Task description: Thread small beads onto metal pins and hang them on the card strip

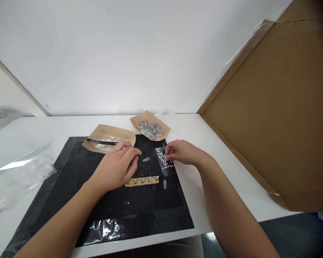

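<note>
My right hand (179,152) bends its fingertips together over a clear sheet with small white rectangles (161,157) at the mat's right edge; what lies in the pinch is too small to make out. My left hand (121,165) hovers over the black mat (102,200), fingers loosely curled, thumb and forefinger slightly apart, nothing visible between them. Between the hands lies a clear false nail tip (146,159). Another nail tip (165,184) rests below the sheet. Nearer me is a tan strip (146,181) with several small metal posts, its left end close to my left wrist.
Behind my left hand, a brown paper tray (129,134) holds white bits and a dark, narrow tool (101,142). Another paper tray (140,116) contains colourful wrapped pieces (150,129). Clear plastic bags (21,175) lie at left. A large cardboard box (271,118) stands at right.
</note>
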{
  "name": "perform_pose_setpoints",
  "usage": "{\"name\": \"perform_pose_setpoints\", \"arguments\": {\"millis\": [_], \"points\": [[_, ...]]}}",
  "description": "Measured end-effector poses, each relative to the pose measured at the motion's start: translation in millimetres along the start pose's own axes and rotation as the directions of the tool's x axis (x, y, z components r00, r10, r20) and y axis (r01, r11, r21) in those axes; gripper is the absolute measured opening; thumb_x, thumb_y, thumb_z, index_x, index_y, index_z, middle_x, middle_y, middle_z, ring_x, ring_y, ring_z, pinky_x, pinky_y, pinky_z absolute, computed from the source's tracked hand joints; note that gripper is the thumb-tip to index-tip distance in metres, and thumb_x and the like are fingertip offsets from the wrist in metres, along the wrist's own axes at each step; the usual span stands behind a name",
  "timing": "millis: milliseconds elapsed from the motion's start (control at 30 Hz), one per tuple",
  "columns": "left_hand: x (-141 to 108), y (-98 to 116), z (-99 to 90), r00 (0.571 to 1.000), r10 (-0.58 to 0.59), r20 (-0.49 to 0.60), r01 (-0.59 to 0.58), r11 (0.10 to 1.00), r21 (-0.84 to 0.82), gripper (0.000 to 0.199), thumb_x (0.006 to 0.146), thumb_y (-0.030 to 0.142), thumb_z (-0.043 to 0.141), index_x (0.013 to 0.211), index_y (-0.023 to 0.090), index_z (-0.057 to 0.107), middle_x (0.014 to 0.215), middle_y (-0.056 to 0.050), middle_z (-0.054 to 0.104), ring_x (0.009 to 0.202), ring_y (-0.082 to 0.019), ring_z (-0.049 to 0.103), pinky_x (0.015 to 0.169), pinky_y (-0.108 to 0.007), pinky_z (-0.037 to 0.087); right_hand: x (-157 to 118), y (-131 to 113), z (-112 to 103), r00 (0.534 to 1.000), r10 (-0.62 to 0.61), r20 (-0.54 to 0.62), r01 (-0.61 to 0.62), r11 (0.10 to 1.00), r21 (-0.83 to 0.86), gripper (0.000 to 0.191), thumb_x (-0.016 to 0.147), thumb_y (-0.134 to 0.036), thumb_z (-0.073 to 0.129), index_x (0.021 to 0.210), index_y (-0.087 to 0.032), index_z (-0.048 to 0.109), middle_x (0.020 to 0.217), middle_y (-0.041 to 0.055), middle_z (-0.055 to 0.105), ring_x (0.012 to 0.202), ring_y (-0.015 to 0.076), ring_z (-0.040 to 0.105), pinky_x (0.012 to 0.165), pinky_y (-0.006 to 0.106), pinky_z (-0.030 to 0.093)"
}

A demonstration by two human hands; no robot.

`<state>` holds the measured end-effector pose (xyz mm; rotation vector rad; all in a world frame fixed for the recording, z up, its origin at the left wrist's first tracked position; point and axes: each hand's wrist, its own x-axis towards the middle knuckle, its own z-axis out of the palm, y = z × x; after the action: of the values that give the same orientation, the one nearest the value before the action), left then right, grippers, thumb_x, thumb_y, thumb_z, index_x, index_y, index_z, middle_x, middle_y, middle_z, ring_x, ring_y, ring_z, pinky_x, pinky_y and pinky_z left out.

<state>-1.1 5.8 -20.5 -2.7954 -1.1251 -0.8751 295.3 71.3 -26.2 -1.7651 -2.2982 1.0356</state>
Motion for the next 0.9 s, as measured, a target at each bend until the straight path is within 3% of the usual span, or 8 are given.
{"name": "perform_pose_setpoints", "arguments": {"millis": [233, 500, 900], "points": [[1, 0, -8.1, 0.997, 0.010, 0.074, 0.001, 0.989, -0.147, 0.019, 0.098, 0.014, 0.055, 0.115, 0.017, 0.063, 0.094, -0.007, 0.072, 0.111, -0.028, 0.055, 0.094, -0.042, 0.053, 0, 1, 0, 1.000, 0.000, 0.001, 0.000, 1.000, 0.006, 0.014, 0.081, -0.031, 0.080, 0.083, -0.022, 0.070, 0.080, 0.0012, 0.075, 0.071, 0.0178, 0.065, 0.058, 0.028, 0.043], [-1, 7, -9.8, 0.947, 0.136, 0.290, -0.052, 0.958, -0.282, 0.026, 0.088, 0.036, 0.078, 0.110, 0.023, 0.074, 0.099, -0.007, 0.074, 0.110, -0.028, 0.058, 0.089, -0.039, 0.054, -1, 1, 0, 1.000, 0.006, 0.009, -0.006, 1.000, 0.030, 0.014, 0.082, -0.030, 0.080, 0.084, -0.021, 0.069, 0.080, 0.0018, 0.074, 0.072, 0.0182, 0.065, 0.060, 0.028, 0.044], [-3, 8, 3.0, 0.941, 0.151, 0.302, -0.077, 0.967, -0.243, 0.011, 0.098, 0.030, 0.068, 0.099, 0.024, 0.077, 0.083, -0.004, 0.074, 0.099, -0.025, 0.057, 0.080, -0.034, 0.051, -1, 1, 1, 1.000, 0.006, 0.011, -0.005, 1.000, -0.024, 0.013, 0.083, -0.031, 0.078, 0.082, -0.021, 0.070, 0.080, 0.0019, 0.074, 0.071, 0.0176, 0.064, 0.059, 0.028, 0.043]]}}
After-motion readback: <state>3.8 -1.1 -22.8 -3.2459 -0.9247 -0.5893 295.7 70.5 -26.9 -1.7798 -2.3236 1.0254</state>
